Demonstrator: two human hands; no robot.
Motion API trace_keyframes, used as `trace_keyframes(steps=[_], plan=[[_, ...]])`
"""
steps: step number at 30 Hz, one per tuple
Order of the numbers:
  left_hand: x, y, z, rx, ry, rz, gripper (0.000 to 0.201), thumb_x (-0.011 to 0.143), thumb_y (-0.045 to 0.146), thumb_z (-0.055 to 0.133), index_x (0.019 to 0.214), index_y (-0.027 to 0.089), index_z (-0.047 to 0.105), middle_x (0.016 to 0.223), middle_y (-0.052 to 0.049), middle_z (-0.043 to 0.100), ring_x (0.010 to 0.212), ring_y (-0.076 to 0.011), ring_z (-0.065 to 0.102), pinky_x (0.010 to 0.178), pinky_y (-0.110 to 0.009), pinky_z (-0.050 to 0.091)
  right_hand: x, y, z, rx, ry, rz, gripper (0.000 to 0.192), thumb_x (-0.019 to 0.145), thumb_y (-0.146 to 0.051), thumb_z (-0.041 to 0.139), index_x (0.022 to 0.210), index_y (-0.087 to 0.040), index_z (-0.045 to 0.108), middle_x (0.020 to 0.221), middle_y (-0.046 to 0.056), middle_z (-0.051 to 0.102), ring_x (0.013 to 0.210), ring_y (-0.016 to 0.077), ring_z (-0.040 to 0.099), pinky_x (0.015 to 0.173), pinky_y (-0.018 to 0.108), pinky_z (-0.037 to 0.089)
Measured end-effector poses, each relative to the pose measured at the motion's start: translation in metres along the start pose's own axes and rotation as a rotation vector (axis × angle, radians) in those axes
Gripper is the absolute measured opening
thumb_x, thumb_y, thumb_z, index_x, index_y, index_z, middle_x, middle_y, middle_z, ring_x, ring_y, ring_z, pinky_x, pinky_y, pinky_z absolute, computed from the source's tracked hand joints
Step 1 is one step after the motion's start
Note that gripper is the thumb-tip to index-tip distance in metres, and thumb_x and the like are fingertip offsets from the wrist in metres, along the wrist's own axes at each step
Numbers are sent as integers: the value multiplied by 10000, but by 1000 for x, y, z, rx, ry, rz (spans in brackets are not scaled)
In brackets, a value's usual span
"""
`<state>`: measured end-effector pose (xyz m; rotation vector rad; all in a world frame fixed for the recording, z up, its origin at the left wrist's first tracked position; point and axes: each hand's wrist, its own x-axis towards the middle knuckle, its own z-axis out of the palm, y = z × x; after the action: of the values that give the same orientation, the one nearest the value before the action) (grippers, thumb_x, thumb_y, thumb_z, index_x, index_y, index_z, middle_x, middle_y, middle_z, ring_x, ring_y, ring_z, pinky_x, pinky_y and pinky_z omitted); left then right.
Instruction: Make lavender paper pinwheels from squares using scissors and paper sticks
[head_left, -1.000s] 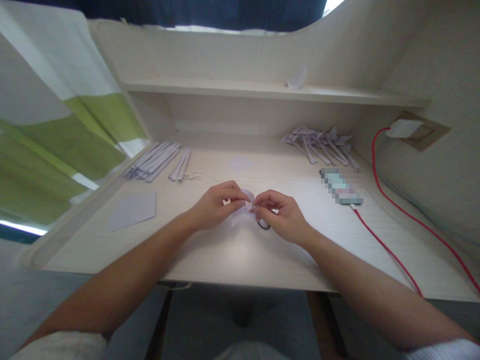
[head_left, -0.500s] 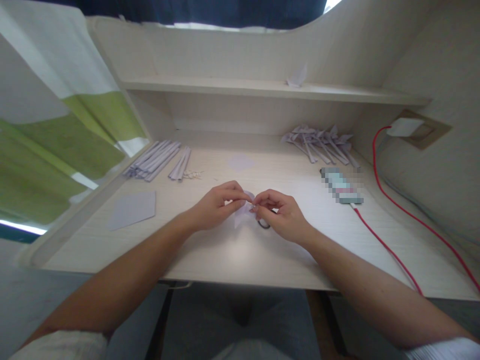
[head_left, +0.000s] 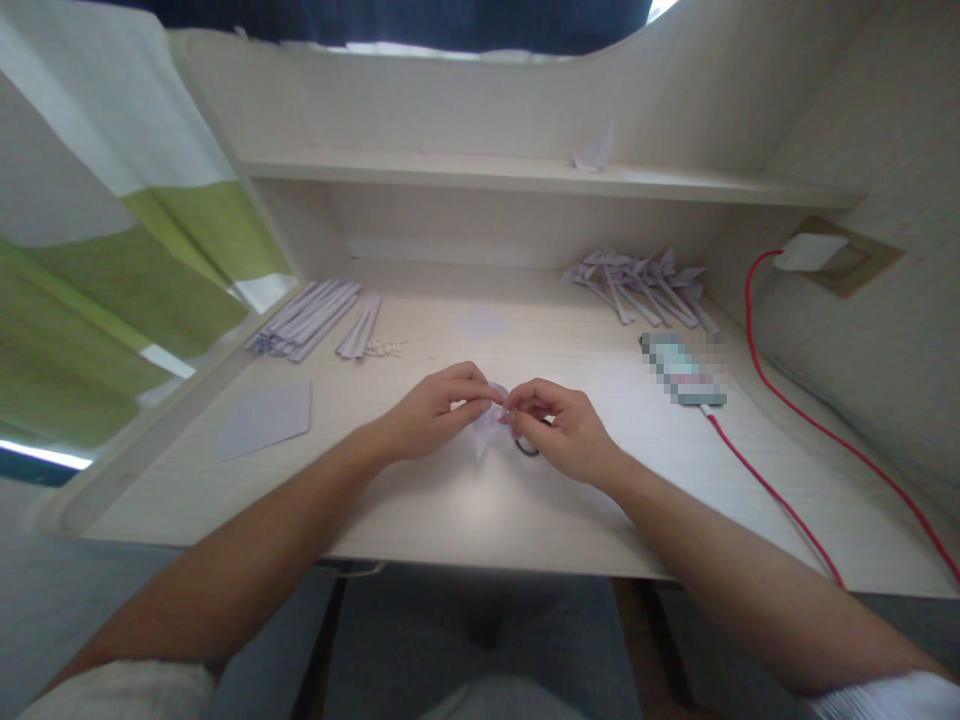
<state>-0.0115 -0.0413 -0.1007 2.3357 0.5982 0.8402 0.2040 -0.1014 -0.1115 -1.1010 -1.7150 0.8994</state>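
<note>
Fingertips of my left hand (head_left: 439, 412) and my right hand (head_left: 559, 425) meet over the middle of the desk. Between them is a small folded white paper piece (head_left: 484, 432), apparently a paper pinwheel head, with one point hanging down. My left thumb and index finger pinch its upper edge. The right thumb and fingers pinch close by, at its centre; any small part inside that pinch is hidden. A dark ring-shaped loop (head_left: 527, 448), like a scissors handle, shows below my right hand, mostly covered by it.
Rolled paper sticks (head_left: 307, 318) and small pale pieces (head_left: 385, 349) lie at left, with paper sheets (head_left: 266, 418) nearer. Finished paper pinwheels (head_left: 637, 280) are piled back right. A phone (head_left: 682, 370) with a red cable (head_left: 772, 500) lies at right. A folded paper (head_left: 595, 152) stands on the shelf.
The paper piece has turned slightly between my fingers, its lower point shifting a little right. Both hands stay nearly in place.
</note>
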Motion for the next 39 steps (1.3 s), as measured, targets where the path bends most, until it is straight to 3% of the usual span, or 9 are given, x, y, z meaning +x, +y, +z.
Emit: trace_keyframes(steps=[15,20,32,39], plan=[[0,-1,5,63,9,6,238,961,258,525,1087,235,727,1001,-57,664,941,-165,621,860,-305,482,-2,-2,-1,-134,11,-59,83,863,-194,603,902,-204,676,784,14,681,668,130,592,603,248,456],[-1,-1,6,70,73,12,223,935,228,551,1068,236,729,986,-56,686,931,-169,631,852,-312,488,-2,0,-1,-118,9,-63,76,870,-213,607,914,-204,668,763,12,670,652,131,589,599,252,463],[-1,6,10,104,154,-67,48,848,192,646,875,197,686,864,-13,691,813,-145,624,778,-285,484,-2,0,0,-108,-7,-61,88,869,-205,606,931,-209,668,801,15,684,686,138,613,641,268,484],[-1,7,12,139,227,39,11,841,204,667,837,200,676,845,-24,699,811,-158,625,781,-306,487,-2,0,-1,-142,-11,-76,89,876,-195,604,937,-209,667,794,5,683,687,135,620,660,271,482]])
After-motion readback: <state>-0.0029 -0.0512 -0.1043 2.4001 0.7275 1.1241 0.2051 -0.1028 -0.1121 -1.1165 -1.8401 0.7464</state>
